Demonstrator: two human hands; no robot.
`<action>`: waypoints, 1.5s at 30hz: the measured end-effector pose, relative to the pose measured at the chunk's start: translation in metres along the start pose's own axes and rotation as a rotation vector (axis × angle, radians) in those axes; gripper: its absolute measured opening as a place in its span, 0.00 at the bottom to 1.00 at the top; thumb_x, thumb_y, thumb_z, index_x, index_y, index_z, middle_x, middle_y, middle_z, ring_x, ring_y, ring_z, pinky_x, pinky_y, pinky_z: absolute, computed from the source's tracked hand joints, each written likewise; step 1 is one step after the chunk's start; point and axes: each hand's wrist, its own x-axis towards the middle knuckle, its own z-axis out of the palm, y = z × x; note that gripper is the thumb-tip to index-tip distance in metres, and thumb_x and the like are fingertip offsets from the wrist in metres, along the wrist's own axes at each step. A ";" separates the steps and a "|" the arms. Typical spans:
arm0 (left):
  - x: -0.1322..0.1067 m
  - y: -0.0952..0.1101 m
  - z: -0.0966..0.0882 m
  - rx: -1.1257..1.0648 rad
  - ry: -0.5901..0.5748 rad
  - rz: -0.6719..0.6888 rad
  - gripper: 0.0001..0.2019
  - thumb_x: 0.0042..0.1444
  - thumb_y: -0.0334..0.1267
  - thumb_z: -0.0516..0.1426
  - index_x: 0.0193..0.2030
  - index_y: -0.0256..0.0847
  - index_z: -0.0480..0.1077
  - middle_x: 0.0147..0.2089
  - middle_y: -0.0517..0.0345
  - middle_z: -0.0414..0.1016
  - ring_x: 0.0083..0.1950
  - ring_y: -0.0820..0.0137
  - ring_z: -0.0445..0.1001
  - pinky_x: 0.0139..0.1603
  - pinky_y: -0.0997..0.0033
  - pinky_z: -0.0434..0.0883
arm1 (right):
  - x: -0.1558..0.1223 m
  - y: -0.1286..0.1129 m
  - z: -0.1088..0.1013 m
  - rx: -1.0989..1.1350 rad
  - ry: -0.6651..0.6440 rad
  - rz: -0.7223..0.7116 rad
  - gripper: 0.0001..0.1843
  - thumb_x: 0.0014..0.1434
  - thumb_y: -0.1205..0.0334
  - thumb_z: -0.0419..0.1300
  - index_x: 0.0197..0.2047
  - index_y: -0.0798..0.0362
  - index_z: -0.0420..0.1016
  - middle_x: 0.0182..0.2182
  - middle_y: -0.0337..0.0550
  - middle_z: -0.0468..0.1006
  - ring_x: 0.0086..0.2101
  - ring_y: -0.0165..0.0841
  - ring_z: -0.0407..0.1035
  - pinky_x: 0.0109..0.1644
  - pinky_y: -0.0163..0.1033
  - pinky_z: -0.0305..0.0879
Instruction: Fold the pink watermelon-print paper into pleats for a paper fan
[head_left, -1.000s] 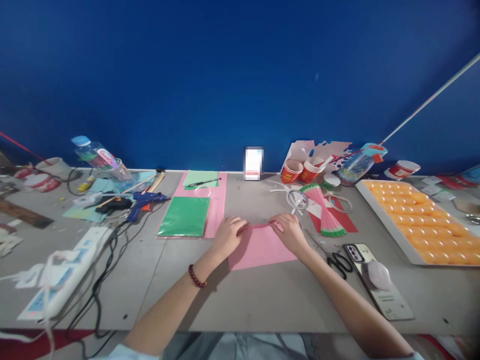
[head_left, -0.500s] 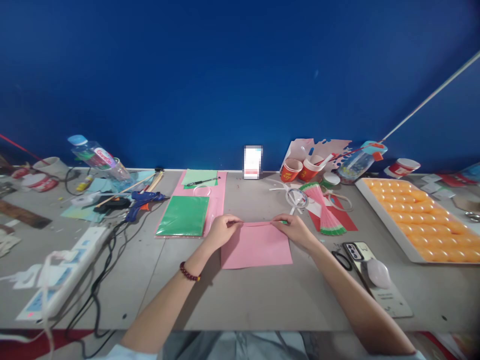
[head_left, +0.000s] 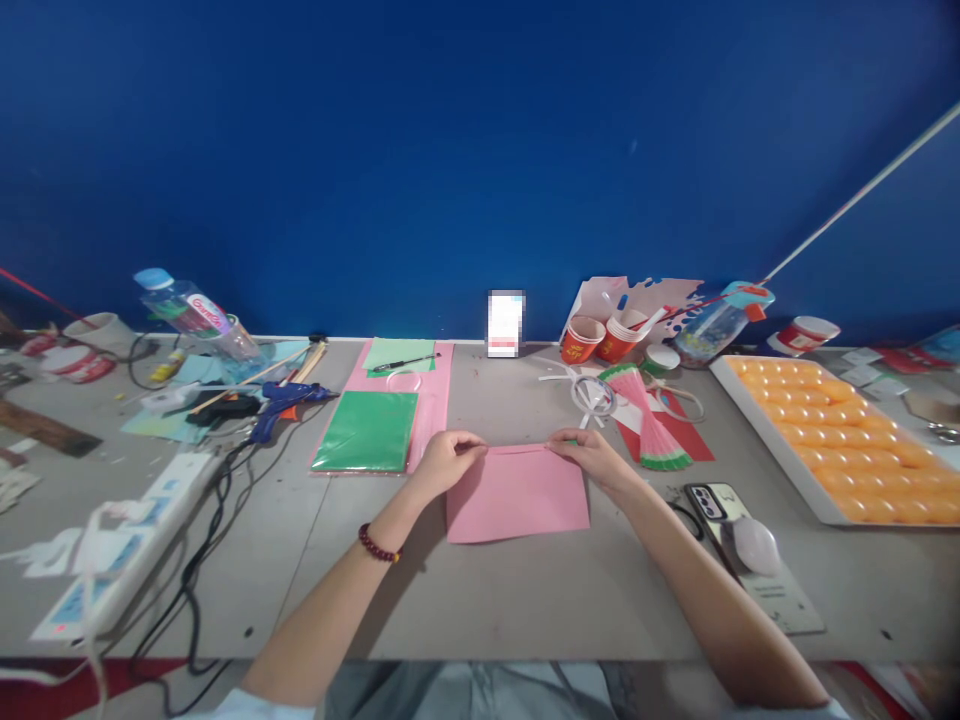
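Note:
A pink sheet of paper (head_left: 519, 500) lies in front of me, with a narrow folded strip along its far edge. My left hand (head_left: 450, 465) pinches the far left corner between thumb and fingers. At the far right corner, my right hand (head_left: 589, 458) grips the same folded edge in a pinch. A bit of green shows by the right fingertips. Just left of my left hand is a green pack of paper (head_left: 367, 430) on a larger pink sheet. A pink and green pleated paper fan (head_left: 651, 420) lies beyond my right hand.
Left are a blue glue gun (head_left: 285, 402), a power strip (head_left: 127, 550) with cables and a plastic bottle (head_left: 187, 305). Right are red paper cups (head_left: 581, 340), a phone (head_left: 754, 560) and a tray of orange balls (head_left: 847, 440). A pen (head_left: 405, 363) lies at the back.
The pink paper has shifted slightly to the right and towards me, with both hands still on its far edge. Nothing else has visibly moved.

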 end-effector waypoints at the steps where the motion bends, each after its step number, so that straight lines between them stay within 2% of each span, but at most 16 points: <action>1: 0.000 0.000 0.000 0.001 0.002 0.005 0.08 0.50 0.38 0.58 0.33 0.39 0.77 0.36 0.54 0.81 0.40 0.64 0.78 0.44 0.68 0.73 | 0.001 0.001 -0.001 -0.007 -0.001 -0.006 0.17 0.41 0.49 0.67 0.28 0.55 0.78 0.22 0.38 0.74 0.25 0.29 0.64 0.31 0.35 0.57; 5: -0.001 0.001 0.000 0.012 0.036 0.051 0.08 0.52 0.37 0.57 0.33 0.40 0.77 0.36 0.55 0.81 0.40 0.66 0.77 0.44 0.68 0.73 | 0.005 0.008 -0.011 -0.082 0.003 -0.073 0.20 0.46 0.47 0.66 0.35 0.55 0.79 0.25 0.39 0.76 0.26 0.29 0.65 0.32 0.35 0.58; 9: -0.003 0.006 -0.005 0.045 0.086 0.083 0.09 0.51 0.34 0.56 0.38 0.40 0.77 0.38 0.55 0.80 0.38 0.69 0.76 0.42 0.70 0.73 | 0.010 0.010 -0.024 -0.130 0.007 -0.126 0.21 0.47 0.48 0.65 0.39 0.54 0.79 0.27 0.39 0.77 0.28 0.30 0.66 0.32 0.35 0.59; 15: -0.006 0.013 -0.014 0.097 0.064 0.100 0.10 0.51 0.34 0.56 0.39 0.41 0.76 0.39 0.56 0.79 0.38 0.70 0.75 0.41 0.71 0.72 | 0.009 0.004 -0.030 -0.107 -0.020 -0.129 0.20 0.48 0.48 0.64 0.38 0.55 0.80 0.33 0.43 0.80 0.34 0.33 0.69 0.39 0.37 0.63; 21: -0.004 0.013 -0.023 0.090 0.061 0.082 0.10 0.51 0.37 0.57 0.40 0.41 0.76 0.40 0.55 0.80 0.40 0.68 0.75 0.43 0.69 0.72 | 0.010 0.006 -0.031 -0.125 0.017 -0.122 0.20 0.45 0.49 0.66 0.36 0.55 0.79 0.30 0.42 0.79 0.30 0.31 0.68 0.35 0.36 0.61; 27: -0.003 0.015 -0.031 0.071 0.052 0.044 0.10 0.51 0.39 0.58 0.38 0.41 0.77 0.39 0.54 0.80 0.38 0.67 0.76 0.42 0.69 0.73 | 0.011 0.006 -0.032 -0.075 0.075 -0.104 0.18 0.43 0.51 0.67 0.34 0.55 0.79 0.27 0.41 0.78 0.28 0.29 0.66 0.32 0.35 0.60; 36: 0.002 0.006 -0.030 -0.017 0.062 0.036 0.09 0.49 0.38 0.59 0.36 0.40 0.77 0.38 0.53 0.81 0.40 0.65 0.77 0.45 0.66 0.73 | 0.011 0.006 -0.031 0.115 0.029 0.034 0.14 0.38 0.56 0.69 0.29 0.55 0.79 0.25 0.38 0.76 0.28 0.29 0.66 0.35 0.35 0.61; 45: 0.003 0.006 -0.029 0.053 0.041 0.044 0.09 0.50 0.38 0.57 0.34 0.40 0.77 0.38 0.53 0.81 0.41 0.64 0.77 0.47 0.65 0.72 | 0.011 0.006 -0.031 0.112 0.045 0.060 0.13 0.38 0.57 0.69 0.27 0.55 0.79 0.22 0.37 0.74 0.25 0.27 0.64 0.32 0.35 0.60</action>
